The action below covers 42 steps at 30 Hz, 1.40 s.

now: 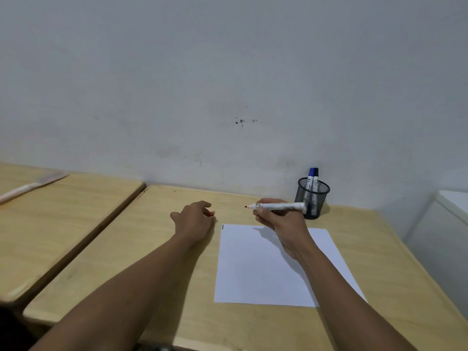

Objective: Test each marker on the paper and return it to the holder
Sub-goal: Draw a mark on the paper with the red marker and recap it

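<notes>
My right hand [279, 222] holds an uncapped white marker [278, 206] level above the far edge of the paper, its red tip pointing left. My left hand [195, 219] rests on the desk left of the paper, fingers curled around a small red cap [211, 214] that peeks out at the fingertips. The white paper [266, 269] lies flat on the desk and bears one short dark stroke at its far left corner. A black mesh holder [313, 198] stands by the wall behind my right hand, with two capped markers [313, 179] upright in it, blue and dark.
The light wooden desk [152, 262] butts against a grey wall. A second desk [63, 211] adjoins on the left, with a pale brush-like tool [30, 186] lying on it. A white box-like object [445, 224] stands beyond the desk's right edge.
</notes>
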Available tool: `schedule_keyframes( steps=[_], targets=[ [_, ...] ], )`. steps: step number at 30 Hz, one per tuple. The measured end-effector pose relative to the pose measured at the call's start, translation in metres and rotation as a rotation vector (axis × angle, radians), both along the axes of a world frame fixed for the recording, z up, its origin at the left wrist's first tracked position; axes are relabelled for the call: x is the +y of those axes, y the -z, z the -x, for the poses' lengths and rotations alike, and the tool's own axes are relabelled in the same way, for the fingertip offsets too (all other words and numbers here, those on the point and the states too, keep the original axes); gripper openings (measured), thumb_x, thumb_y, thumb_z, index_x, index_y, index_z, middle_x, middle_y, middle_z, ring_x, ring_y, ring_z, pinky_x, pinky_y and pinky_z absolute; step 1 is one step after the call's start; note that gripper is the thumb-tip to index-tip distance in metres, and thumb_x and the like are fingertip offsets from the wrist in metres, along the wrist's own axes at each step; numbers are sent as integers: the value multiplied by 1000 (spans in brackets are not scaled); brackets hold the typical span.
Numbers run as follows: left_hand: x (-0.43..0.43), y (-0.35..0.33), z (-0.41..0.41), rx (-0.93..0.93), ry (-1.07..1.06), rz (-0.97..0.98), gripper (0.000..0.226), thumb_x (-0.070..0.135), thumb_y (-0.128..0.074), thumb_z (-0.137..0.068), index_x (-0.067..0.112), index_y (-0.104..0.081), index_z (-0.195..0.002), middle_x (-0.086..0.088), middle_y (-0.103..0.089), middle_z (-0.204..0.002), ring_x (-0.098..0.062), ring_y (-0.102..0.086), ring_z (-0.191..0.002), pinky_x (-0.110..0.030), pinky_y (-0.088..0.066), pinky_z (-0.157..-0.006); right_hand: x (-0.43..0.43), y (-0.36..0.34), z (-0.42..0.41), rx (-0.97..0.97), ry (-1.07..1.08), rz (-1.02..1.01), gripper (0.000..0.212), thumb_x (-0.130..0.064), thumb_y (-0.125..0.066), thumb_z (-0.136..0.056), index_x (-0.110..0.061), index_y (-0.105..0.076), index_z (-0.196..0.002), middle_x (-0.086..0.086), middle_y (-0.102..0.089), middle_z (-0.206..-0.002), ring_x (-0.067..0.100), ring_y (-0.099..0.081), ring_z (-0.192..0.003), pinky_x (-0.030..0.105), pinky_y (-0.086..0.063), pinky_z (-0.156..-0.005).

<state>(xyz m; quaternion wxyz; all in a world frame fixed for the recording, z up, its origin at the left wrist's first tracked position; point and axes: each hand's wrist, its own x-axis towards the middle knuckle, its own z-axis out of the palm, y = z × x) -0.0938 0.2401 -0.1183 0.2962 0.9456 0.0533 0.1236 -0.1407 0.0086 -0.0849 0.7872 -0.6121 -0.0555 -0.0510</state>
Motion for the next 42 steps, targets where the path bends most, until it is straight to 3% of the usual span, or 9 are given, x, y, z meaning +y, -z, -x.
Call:
schedule_keyframes(
  steps=[3,6,10,14,18,22,29,34,42],
  targets=[
    [3,6,5,-8,-7,68,44,41,-63,-85,33,-55,-128,15,-68,-111,-13,-59,-112,-40,-23,-87,9,5,-5,-28,29,103,10,-4,-74,-88,0,-72,-96,12,-78,-84,23,-74,-79,36,-62,-78],
    [3,11,19,-102,-86,108,43,55,-62,-79,30,-54,-114,13,-60,-107,-13,-57,-103,-43,-26,-92,23,14,-14,-12,40,259,20,-18,-71,-93,2,-71,-96,12,-73,-77,23,-70,-66,37,-60,-61],
    [-2,13,37,-49,5,-88,46,70,-59,-72,35,-58,-102,15,-59,-114,-15,-51,-113,-46,-29,-97,47,24,-29,20,14,394,22,-24,-65,-96,-6,-69,-84,7,-68,-66,25,-64,-58,45,-56,-57],
    [-1,11,41,7,102,-185,49,74,-59,-64,39,-64,-98,14,-59,-126,-19,-42,-126,-53,-25,-104,64,27,-43,46,34,497,26,-24,-63,-96,-1,-65,-83,11,-67,-68,24,-59,-54,38,-51,-52],
    [3,16,38,-15,174,-202,46,72,-60,-69,42,-70,-103,17,-59,-129,-18,-39,-127,-59,-24,-103,65,46,-50,23,101,576,30,-26,-62,-95,2,-62,-83,12,-70,-68,18,-59,-48,32,-50,-50],
    [4,21,36,-27,200,-218,45,73,-57,-70,44,-72,-100,22,-60,-121,-15,-40,-123,-66,-25,-101,65,51,-51,-34,134,677,34,-28,-61,-96,1,-65,-81,9,-71,-68,6,-60,-47,16,-47,-49],
    [3,21,34,-33,196,-236,46,74,-55,-70,43,-73,-100,19,-60,-122,-16,-40,-123,-68,-25,-102,67,53,-54,-47,116,685,30,-30,-62,-97,-3,-67,-87,1,-72,-72,2,-62,-51,17,-48,-51],
    [2,21,34,-37,198,-218,45,72,-57,-69,43,-73,-100,19,-60,-122,-16,-40,-123,-69,-23,-103,67,51,-54,-44,129,718,31,-32,-61,-97,-3,-68,-89,5,-74,-76,10,-65,-57,27,-55,-56],
    [2,22,34,-41,196,-206,44,72,-58,-69,43,-73,-97,20,-60,-120,-15,-40,-123,-69,-22,-103,66,47,-50,-40,122,770,33,-31,-60,-98,-3,-70,-83,3,-73,-70,12,-67,-59,18,-48,-52]
  ],
)
